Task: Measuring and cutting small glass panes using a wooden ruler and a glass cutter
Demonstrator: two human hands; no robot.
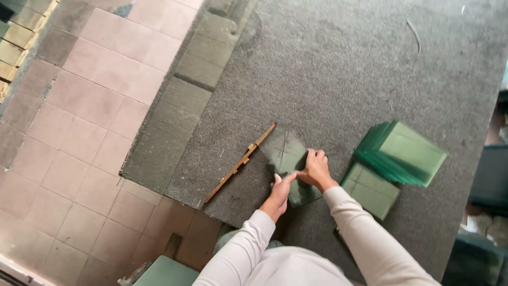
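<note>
- Pink floor tiles [95,122] are seen to the left, and beside them a desk [344,69] covered in grey felt, which takes up most of the view.
- Two stacks of green glass panes [402,153] are laid on the desk to the right, well apart from the desk's left edge; a flatter stack [370,189] lies just beside them, near the right sleeve.
- A wooden ruler [241,162] is set at a slant, just left of the single glass pane [288,164] being worked.
- That pane lies flat on the felt, near the front edge of the desk.
- The right hand [316,170] is pressed down on the pane, fingers curled; whether a tool is pinched in its grip cannot be told.
- The left hand [280,191] is laid against the pane's near edge, fingers together.
- For a clean job, the pane is best kept flat and steady under even pressure, with fingers held off the sharp edges.
- Open felt is left behind the pane; the right-hand stacks are best avoided.
</note>
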